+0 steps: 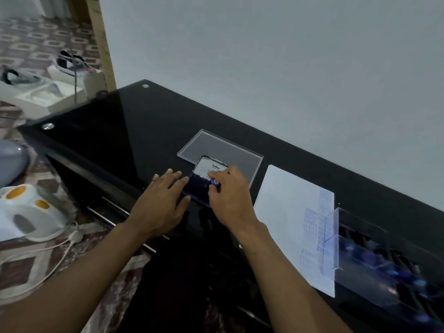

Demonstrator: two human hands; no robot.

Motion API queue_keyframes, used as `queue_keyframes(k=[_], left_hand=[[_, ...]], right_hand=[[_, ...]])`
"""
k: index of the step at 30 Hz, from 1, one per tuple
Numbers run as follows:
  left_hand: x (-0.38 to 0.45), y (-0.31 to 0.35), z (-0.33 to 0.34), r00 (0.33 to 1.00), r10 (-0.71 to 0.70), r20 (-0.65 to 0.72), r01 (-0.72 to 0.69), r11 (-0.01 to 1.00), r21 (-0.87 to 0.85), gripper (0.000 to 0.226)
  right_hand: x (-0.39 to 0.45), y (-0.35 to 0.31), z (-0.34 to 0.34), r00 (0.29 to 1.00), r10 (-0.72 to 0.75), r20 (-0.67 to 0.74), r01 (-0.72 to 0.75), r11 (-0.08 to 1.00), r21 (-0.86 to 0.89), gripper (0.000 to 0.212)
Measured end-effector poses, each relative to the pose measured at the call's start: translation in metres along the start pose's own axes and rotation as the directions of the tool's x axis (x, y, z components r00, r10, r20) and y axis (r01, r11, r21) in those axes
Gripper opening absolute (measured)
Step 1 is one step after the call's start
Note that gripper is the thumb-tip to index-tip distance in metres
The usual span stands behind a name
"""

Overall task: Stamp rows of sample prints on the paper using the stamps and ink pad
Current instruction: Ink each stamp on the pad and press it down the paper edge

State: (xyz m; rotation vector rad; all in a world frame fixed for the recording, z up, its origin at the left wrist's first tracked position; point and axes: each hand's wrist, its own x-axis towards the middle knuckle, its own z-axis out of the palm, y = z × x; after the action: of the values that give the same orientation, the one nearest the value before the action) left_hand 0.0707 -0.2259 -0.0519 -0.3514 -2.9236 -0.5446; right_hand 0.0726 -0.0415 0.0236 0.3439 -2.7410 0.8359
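Note:
A blue ink pad [200, 188] lies open on the black glass table [134, 131], its white-labelled lid [209, 167] raised at the back. My left hand [163, 200] lies flat with straight fingers against the pad's left side. My right hand [228, 193] pinches a small blue-topped stamp [215, 183] over the pad's inked face. To the right lies a white paper [288, 212] with faint blue rows of prints along its right part.
A clear acrylic sheet [216, 146] lies behind the ink pad. A clear acrylic tray [384, 265] with several blue-topped stamps sits at the right, overlapping the paper's edge. A white kettle [31, 212] and cord sit on the floor at the left.

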Motion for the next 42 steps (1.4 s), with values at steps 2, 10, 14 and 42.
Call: queue_keyframes(k=[2, 10, 14, 42], left_hand=[[0.001, -0.007, 0.001, 1.0, -0.009, 0.003, 0.009, 1.0, -0.001, 0.069], [0.008, -0.022, 0.011, 1.0, -0.024, 0.01, 0.024, 0.999, 0.031, 0.073], [0.01, -0.025, 0.018, 1.0, -0.021, 0.017, 0.02, 0.998, 0.052, 0.074], [0.008, -0.026, 0.025, 0.999, -0.018, -0.033, 0.021, 0.994, 0.106, 0.069]], right_hand=[[0.005, -0.002, 0.006, 1.0, 0.006, 0.002, -0.006, 1.0, -0.018, 0.029], [0.018, -0.007, 0.005, 0.996, 0.001, 0.092, 0.008, 0.995, -0.102, 0.025], [0.023, -0.008, 0.004, 0.99, 0.004, 0.142, 0.017, 0.988, -0.151, 0.027], [0.03, -0.006, 0.012, 0.982, 0.019, 0.187, 0.012, 0.987, -0.161, 0.022]])
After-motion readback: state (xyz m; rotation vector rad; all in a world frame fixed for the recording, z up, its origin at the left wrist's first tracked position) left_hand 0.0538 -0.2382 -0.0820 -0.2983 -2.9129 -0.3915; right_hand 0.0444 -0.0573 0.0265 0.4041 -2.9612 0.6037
